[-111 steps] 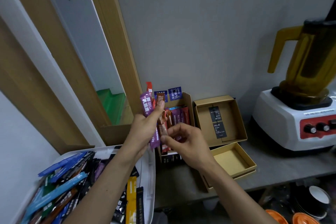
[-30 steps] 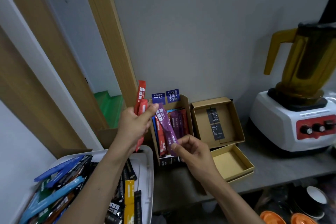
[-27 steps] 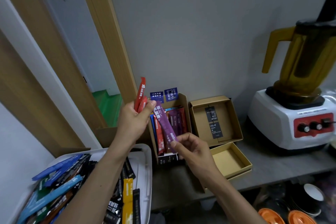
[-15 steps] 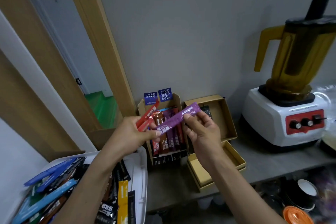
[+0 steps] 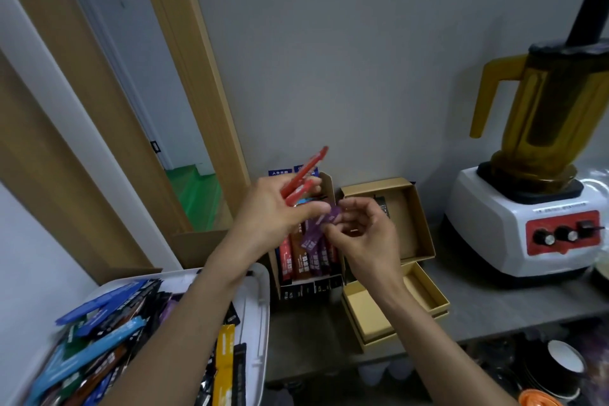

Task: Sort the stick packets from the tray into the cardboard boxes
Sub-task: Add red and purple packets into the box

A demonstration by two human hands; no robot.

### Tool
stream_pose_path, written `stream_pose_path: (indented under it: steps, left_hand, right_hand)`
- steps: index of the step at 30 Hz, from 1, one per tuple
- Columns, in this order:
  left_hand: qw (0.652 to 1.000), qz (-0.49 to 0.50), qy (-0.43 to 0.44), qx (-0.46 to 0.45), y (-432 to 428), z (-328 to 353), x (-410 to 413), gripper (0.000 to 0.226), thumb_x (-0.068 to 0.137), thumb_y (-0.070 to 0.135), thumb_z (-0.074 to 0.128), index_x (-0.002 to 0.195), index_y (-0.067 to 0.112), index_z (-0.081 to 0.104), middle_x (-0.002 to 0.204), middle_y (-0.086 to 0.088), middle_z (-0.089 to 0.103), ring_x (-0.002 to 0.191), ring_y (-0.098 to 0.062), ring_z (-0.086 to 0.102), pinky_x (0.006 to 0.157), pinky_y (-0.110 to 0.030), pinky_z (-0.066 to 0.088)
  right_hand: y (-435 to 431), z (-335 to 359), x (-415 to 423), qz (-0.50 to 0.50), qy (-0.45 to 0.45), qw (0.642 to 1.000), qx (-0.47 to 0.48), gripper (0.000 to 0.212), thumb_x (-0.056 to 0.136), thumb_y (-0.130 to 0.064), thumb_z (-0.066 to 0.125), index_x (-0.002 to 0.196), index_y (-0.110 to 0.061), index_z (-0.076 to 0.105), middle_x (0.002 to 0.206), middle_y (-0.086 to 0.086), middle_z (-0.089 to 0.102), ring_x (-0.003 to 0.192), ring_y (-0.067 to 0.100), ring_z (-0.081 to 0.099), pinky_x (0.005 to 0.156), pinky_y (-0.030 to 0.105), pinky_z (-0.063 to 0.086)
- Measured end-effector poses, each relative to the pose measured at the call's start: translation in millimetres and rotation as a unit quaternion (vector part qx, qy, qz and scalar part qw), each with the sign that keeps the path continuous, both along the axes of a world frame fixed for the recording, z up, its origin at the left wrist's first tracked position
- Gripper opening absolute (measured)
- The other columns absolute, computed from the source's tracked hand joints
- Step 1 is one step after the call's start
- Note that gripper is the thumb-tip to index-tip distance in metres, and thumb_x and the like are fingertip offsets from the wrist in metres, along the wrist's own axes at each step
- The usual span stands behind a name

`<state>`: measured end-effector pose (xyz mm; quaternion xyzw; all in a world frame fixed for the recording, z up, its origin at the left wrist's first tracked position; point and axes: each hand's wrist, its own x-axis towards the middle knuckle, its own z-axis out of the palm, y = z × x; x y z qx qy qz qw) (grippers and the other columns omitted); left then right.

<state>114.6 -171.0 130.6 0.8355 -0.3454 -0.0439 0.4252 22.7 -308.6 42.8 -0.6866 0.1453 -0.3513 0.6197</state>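
Wall (image 5: 362, 59) of plain grey backs a grey table (image 5: 494, 300), with a wooden door frame (image 5: 197, 76) to its left and green floor (image 5: 194, 194) beyond the opening. A blender (image 5: 534, 191) with a white base and an amber jug stands at the right. Against the wall, a filled cardboard box (image 5: 329, 184) holds upright packets; an empty cardboard box (image 5: 408, 217) leans beside it, and a shallow box (image 5: 379, 313) lies flat in front. A white tray (image 5: 257, 306) of heaped stick packets (image 5: 99, 333) sits at the left, and cups (image 5: 560, 359) show below the table edge. Above the filled box, the left hand (image 5: 273, 211) grips red stick packets (image 5: 304, 175), and the right hand (image 5: 362, 234) pinches the upper end of a purple stick packet (image 5: 316, 234).
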Motion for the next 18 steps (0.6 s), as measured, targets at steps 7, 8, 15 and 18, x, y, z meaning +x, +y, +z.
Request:
stream_pose_path:
  steps: [7,8,15,18]
  left_hand:
    - [0.989,0.066,0.100,-0.091,-28,-25,22,0.009,0.085,0.025,0.082,0.089,0.020,0.076,0.074,-0.004,0.077,0.067,-0.013,0.074,0.075,-0.031,0.058]
    - [0.988,0.075,0.101,-0.085,-32,-30,27,0.009,0.084,0.026,0.083,0.087,0.020,0.076,0.073,-0.005,0.077,0.068,-0.014,0.075,0.078,-0.033,0.058]
    - [0.994,0.095,0.044,0.011,-62,-56,41,0.004,0.091,0.016,0.074,0.094,0.017,0.073,0.070,0.002,0.073,0.058,-0.003,0.069,0.057,-0.015,0.047]
    - [0.996,0.086,0.025,0.013,-58,-57,44,0.001,0.092,0.018,0.073,0.093,0.019,0.073,0.077,0.002,0.072,0.071,-0.010,0.070,0.064,-0.022,0.049]
  right_hand:
    - [5,-14,-5,-0.062,0.038,0.991,-0.114,0.026,0.090,-0.029,0.077,0.110,-0.029,0.061,0.101,-0.012,0.069,0.090,-0.001,0.069,0.074,0.023,0.062]
    - [9,-21,-8,-0.053,0.051,0.980,-0.184,0.019,0.093,-0.031,0.073,0.108,-0.029,0.062,0.104,-0.013,0.068,0.090,-0.001,0.068,0.075,0.022,0.062]
    - [46,-51,2,0.001,0.189,0.873,-0.450,0.042,0.095,-0.024,0.066,0.135,-0.021,0.056,0.136,0.001,0.055,0.116,0.018,0.063,0.095,0.032,0.058]
    - [56,-49,7,0.016,0.167,0.883,-0.438,0.044,0.096,-0.030,0.066,0.138,-0.021,0.054,0.137,0.002,0.055,0.120,0.019,0.061,0.099,0.033,0.056]
